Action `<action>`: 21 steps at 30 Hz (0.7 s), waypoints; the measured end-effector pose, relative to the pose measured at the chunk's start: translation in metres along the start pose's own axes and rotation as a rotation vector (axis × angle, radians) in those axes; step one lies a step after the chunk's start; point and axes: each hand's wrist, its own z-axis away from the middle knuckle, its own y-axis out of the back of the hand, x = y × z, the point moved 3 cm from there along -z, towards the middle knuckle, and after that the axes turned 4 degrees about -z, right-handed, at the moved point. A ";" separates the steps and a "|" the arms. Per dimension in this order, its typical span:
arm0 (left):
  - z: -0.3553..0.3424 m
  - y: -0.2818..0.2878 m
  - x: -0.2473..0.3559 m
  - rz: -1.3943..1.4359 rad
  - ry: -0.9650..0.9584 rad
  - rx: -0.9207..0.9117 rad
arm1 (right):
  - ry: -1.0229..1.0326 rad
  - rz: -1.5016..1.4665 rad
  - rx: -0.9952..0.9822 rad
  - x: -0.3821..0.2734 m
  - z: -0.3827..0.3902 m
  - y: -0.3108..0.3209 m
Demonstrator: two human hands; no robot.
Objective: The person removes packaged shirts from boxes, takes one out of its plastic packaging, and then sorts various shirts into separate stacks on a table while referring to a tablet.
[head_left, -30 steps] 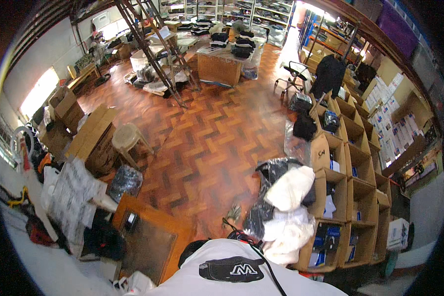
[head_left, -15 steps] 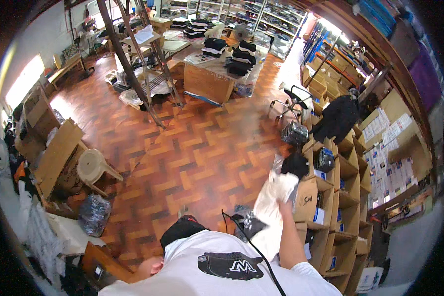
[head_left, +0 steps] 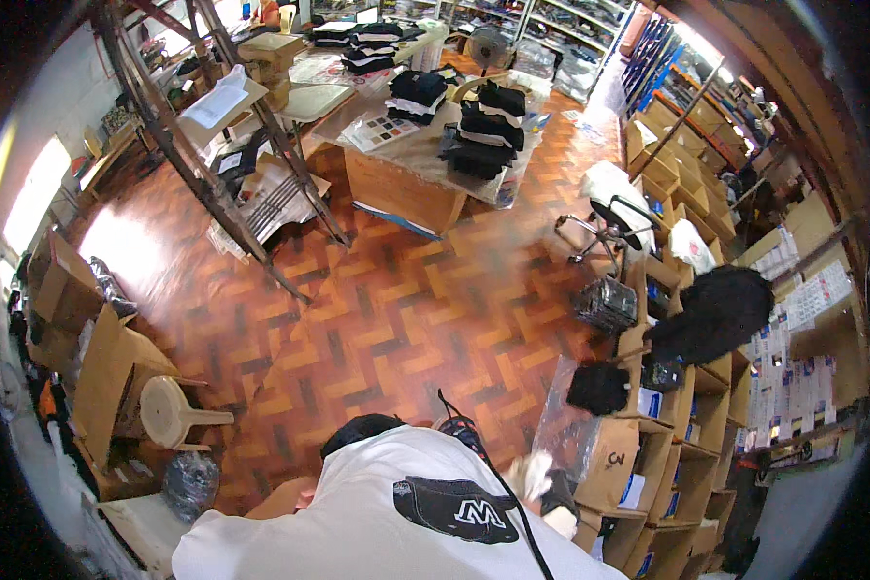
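Observation:
My left hand is hidden by my white shirt (head_left: 358,503); only a bit of bare arm (head_left: 285,498) shows at its left side. My right hand is also out of sight, low on the right. Nearest that side is a bunched cream-white cloth (head_left: 530,474), with a dark item (head_left: 557,491) beside it, too covered to name. A clear plastic sheet (head_left: 563,416) lies on the floor beyond them. Black folded fabric (head_left: 597,387) rests by its far end. A black cable (head_left: 498,474) runs down over my shirt.
Cardboard compartments (head_left: 681,454) line the right, with a black garment pile (head_left: 715,314) above. A wheeled chair (head_left: 604,227) and a wrapped black bundle (head_left: 606,304) stand farther along. Ahead are a table (head_left: 406,184) with garment stacks and a wooden ladder (head_left: 188,164). A plastic stool (head_left: 169,411) stands left.
My right arm and hand, earlier stretched over a long spread of white cloth, have dropped from sight. The cloth has moved toward me and now shows only as a small bunch.

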 end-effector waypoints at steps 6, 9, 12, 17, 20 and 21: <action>-0.082 0.020 0.205 0.096 -0.032 0.000 | -0.196 0.165 -0.144 -0.084 -0.163 -0.036; -0.114 0.018 0.277 0.166 -0.001 -0.002 | -0.128 0.213 -0.203 -0.148 -0.278 -0.033; -0.120 0.040 0.351 0.180 0.036 -0.019 | -0.002 0.258 -0.196 -0.229 -0.407 0.001; -0.148 0.096 0.456 0.252 0.019 -0.004 | 0.264 0.200 -0.024 -0.503 -0.656 0.051; -0.180 0.134 0.504 0.304 0.029 0.041 | 0.439 0.157 0.093 -0.714 -0.654 0.008; -0.195 0.154 0.526 0.291 0.016 0.044 | 0.508 0.021 0.115 -0.750 -0.653 0.004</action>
